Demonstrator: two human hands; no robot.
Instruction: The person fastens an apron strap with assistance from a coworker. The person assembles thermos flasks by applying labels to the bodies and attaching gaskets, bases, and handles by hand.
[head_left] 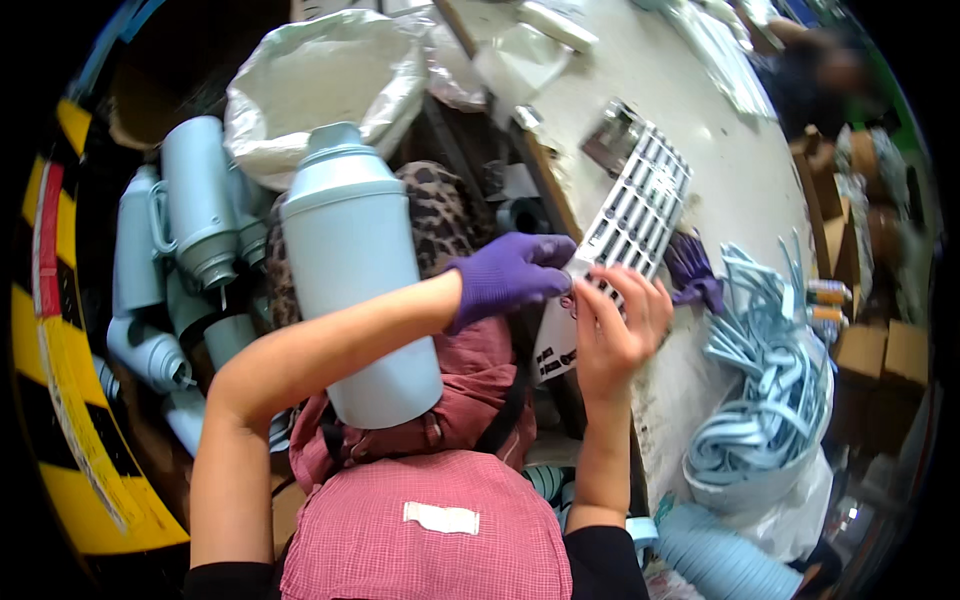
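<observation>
The sheet (640, 192) looks glossy, the flask (355, 238) smooth plastic, the glove (498, 283) knitted.

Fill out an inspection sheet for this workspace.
Surface: white tabletop, scuffed, with a worn brown edge.
Job's things: white sheet with dark bars at the table edge; large light blue flask resting on the lap.
Clutter: light blue straps heaped in a pale container; what looks like a purple glove beside the sheet.
Hands: purple-gloved left hand and bare right hand meet at the sheet; exact grip unclear.
Cables: nothing seen.
Surroundings: more flasks piled left; open white sack; cardboard boxes right.
</observation>
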